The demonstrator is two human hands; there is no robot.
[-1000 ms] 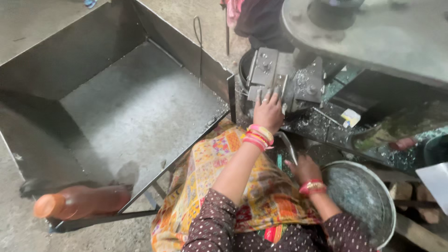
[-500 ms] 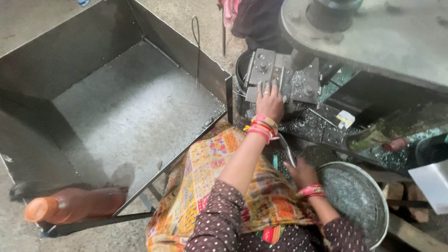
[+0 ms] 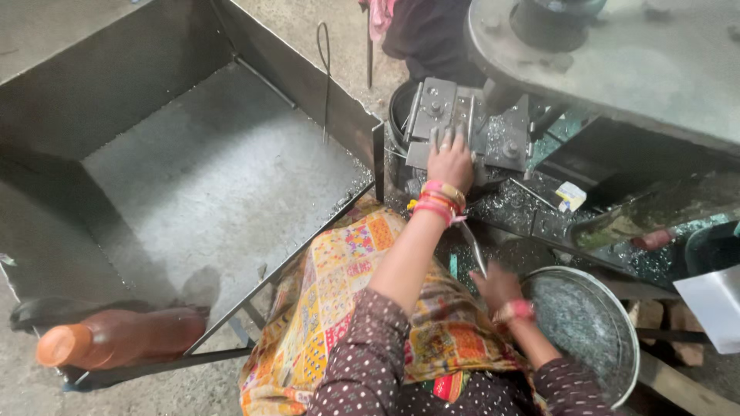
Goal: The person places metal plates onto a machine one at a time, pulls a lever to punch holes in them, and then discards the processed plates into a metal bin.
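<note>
Moved: your left hand (image 3: 451, 160) sits a touch higher on the press die (image 3: 462, 127) than a second ago, fingers further onto the block; your right hand (image 3: 497, 286) has slid from the gap beside the pan toward the pan's rim and is blurred now.
Left grip: flat, fingers spread on top of the die, upper centre of frame. Pressing or placing, not clenched. Whatever small part sits under the fingertips is hidden.
Right grip: cannot tell. Motion blur, lower centre of frame, just beside the round metal pan (image 3: 617, 323).
Work thing: small metal pieces, seen as a grey glinting heap inside the pan at lower right. Individual pieces too small to make out.
Handling: likely light, stiff, sharp-edged, probably oily. Pinch one at a time by the edges; a fistful will slip and cut.
Die: steel block with bolts, rigid, fixed under the big round machine head (image 3: 617, 69) at upper right. Keep fingers off the centre of it.
Around: large open sheet-metal bin (image 3: 193, 185) fills left half of frame, its edge close beside your left forearm. Swarf (image 3: 512, 204) litters the bed below the die. Small yellow-white box (image 3: 570, 196) right of your wrist. Brown plastic bottle (image 3: 116, 339) lower left, lying on the bin frame. Patterned cloth (image 3: 339, 293) over your lap.
In the way: bin corner post (image 3: 378, 166) stands just left of the die; crowds your left arm's path.
</note>
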